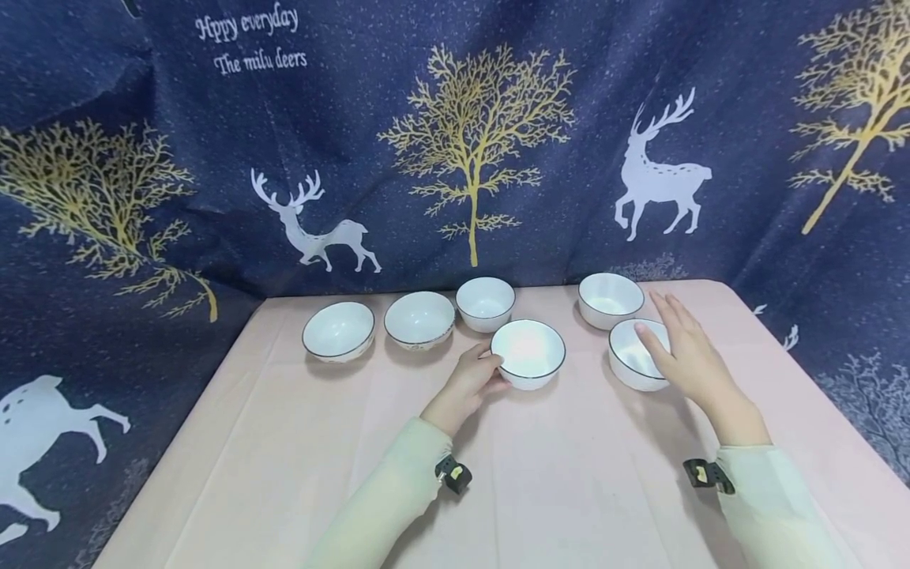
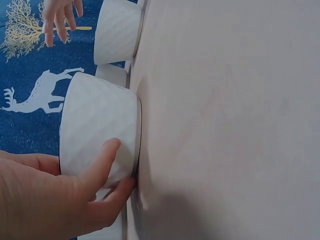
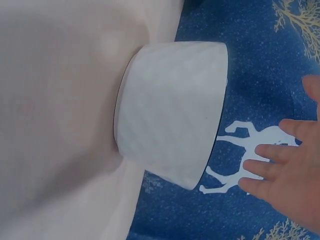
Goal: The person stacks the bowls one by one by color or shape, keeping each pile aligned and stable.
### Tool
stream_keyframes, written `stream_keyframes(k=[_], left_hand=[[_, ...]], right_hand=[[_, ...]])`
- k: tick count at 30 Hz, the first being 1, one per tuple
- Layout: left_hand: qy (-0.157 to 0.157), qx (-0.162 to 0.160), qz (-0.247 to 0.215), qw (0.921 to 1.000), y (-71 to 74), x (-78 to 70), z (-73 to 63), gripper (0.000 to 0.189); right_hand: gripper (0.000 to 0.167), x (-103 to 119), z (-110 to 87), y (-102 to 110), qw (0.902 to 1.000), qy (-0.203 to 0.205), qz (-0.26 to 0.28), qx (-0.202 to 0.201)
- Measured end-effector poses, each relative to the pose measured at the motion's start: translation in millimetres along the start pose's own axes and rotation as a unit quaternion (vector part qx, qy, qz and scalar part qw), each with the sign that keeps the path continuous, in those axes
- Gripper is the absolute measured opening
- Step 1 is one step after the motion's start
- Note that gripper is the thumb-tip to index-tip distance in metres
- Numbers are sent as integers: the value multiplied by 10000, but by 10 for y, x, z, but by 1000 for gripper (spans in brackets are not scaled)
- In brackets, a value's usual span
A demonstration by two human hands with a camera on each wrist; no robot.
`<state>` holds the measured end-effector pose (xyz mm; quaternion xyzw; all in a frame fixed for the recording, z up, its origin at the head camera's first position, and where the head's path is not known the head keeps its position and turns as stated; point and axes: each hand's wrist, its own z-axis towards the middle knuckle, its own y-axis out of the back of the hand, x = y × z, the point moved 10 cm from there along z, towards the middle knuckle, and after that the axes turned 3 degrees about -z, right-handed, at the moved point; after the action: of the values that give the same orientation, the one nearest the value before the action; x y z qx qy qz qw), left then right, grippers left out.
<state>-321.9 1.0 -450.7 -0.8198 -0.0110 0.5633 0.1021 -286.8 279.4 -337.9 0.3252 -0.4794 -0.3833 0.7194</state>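
Note:
At the middle of the table, a white bowl with a dark rim [image 1: 528, 353] stands upright in the head view. My left hand [image 1: 471, 379] grips its left side. In the left wrist view the thumb lies on the textured wall of that bowl [image 2: 97, 120], with a finger low by its base. To the right, my right hand [image 1: 686, 356] hovers with extended fingers over the edge of another white bowl [image 1: 633, 367], partly covering it. The right wrist view shows that bowl [image 3: 170, 107] standing on the table, apart from the spread fingers.
Behind the right bowl stands another white bowl [image 1: 610, 302]. Toward the back left are a small deep bowl [image 1: 486, 304] and two wider bowls, one in the middle [image 1: 419, 320] and one at the far left [image 1: 338, 332]. A dark blue printed cloth [image 1: 547, 197] hangs behind the pink-covered table [image 1: 569, 474].

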Motion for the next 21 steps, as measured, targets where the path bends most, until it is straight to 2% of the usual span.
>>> stream_keyframes(k=[9,15,21], left_hand=[[-60,-18,-61,10000,-15,-18,-19,55],[-103,-94,-72,9999,5,-31,-20,55],[-169,-201,-125,9996,19,-40,-27,54]], right_hand=[[62,112,36,-13,9991,174,360,-113],[58,224,69,-39,9955,470,791,-213],[55,277,84,-112,9935,409,1063,-92]])
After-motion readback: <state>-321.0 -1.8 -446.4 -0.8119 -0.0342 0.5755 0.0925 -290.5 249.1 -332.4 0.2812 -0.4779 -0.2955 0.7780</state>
